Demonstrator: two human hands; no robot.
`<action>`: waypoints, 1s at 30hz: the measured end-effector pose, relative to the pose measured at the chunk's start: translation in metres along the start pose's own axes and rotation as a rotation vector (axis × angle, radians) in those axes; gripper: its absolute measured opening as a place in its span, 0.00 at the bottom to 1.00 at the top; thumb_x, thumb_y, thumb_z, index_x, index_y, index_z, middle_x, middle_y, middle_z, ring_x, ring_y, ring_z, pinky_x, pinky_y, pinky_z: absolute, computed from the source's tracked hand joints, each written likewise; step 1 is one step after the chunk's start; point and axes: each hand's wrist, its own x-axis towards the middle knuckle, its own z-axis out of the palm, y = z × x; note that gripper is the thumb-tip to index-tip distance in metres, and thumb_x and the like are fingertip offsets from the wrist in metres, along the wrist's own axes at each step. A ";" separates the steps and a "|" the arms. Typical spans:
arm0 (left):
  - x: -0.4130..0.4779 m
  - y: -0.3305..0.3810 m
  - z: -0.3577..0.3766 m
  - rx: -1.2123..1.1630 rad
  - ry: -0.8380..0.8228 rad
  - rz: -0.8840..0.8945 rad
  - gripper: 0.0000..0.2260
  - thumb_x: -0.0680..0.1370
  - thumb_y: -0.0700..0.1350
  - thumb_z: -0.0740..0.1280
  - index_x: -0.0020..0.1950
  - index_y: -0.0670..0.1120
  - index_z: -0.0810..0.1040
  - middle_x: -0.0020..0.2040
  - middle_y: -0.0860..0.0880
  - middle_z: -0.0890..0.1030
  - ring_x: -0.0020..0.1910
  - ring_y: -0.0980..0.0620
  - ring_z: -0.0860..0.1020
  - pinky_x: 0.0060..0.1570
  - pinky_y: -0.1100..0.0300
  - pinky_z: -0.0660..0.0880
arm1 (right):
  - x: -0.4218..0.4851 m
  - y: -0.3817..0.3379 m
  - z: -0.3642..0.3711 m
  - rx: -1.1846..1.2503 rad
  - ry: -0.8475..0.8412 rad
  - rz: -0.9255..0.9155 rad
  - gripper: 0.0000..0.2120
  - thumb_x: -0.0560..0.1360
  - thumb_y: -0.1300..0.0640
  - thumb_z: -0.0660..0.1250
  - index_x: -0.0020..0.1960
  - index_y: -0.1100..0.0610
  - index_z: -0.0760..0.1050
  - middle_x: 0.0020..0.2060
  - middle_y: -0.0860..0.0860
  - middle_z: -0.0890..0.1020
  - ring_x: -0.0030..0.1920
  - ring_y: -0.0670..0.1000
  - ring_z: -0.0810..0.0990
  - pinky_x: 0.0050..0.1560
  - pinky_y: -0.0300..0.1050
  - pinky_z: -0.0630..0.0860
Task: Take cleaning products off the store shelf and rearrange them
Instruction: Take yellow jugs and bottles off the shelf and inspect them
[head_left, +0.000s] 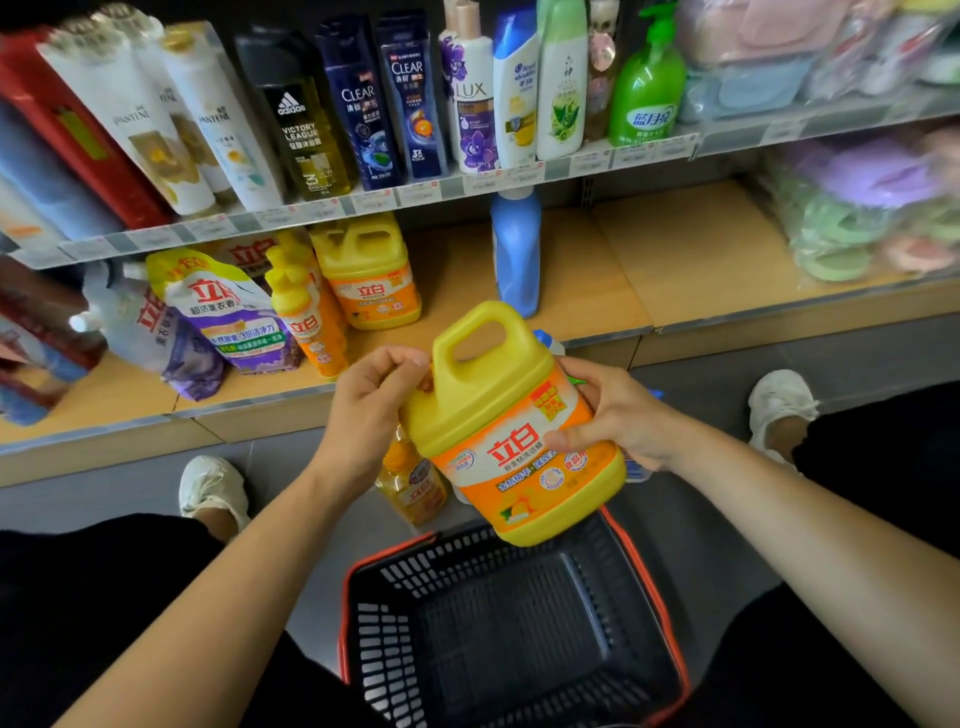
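I hold a big yellow detergent jug (511, 431) with an orange label, tilted, above the far rim of a black shopping basket (519, 649). My left hand (371, 405) grips the jug's upper left side near its cap. My right hand (618, 415) wraps round its right side, thumb across the label. On the lower shelf (597, 291) stand a matching yellow jug (369, 270), a yellow pump bottle (306, 312), purple and white refill pouches (223, 317) and a blue bottle (515, 249).
A small orange bottle (413, 483) stands on the floor behind the basket, partly hidden by the jug. The upper shelf (363, 200) holds several shampoo bottles and a green pump bottle (647, 83). Bagged sponges (862, 208) fill the right. My shoes (213, 488) flank the basket.
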 end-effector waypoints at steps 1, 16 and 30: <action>0.000 -0.001 0.000 0.012 0.008 -0.001 0.06 0.78 0.48 0.67 0.44 0.48 0.81 0.40 0.48 0.80 0.41 0.54 0.77 0.45 0.58 0.73 | -0.001 0.000 0.001 -0.007 0.002 0.001 0.35 0.65 0.63 0.81 0.70 0.52 0.74 0.61 0.59 0.83 0.61 0.61 0.82 0.59 0.64 0.79; -0.003 0.009 -0.002 -0.223 -0.006 -0.070 0.15 0.78 0.46 0.66 0.64 0.46 0.78 0.55 0.46 0.85 0.54 0.50 0.83 0.49 0.58 0.81 | -0.003 -0.003 0.004 0.104 0.093 -0.007 0.34 0.66 0.63 0.79 0.70 0.56 0.73 0.61 0.61 0.82 0.61 0.64 0.81 0.61 0.69 0.77; -0.005 0.015 -0.004 -0.319 -0.005 -0.121 0.19 0.80 0.51 0.61 0.70 0.51 0.75 0.61 0.47 0.84 0.63 0.47 0.80 0.59 0.51 0.79 | -0.002 -0.003 0.005 0.184 0.049 -0.003 0.31 0.68 0.65 0.75 0.70 0.58 0.72 0.62 0.62 0.81 0.62 0.65 0.80 0.62 0.69 0.76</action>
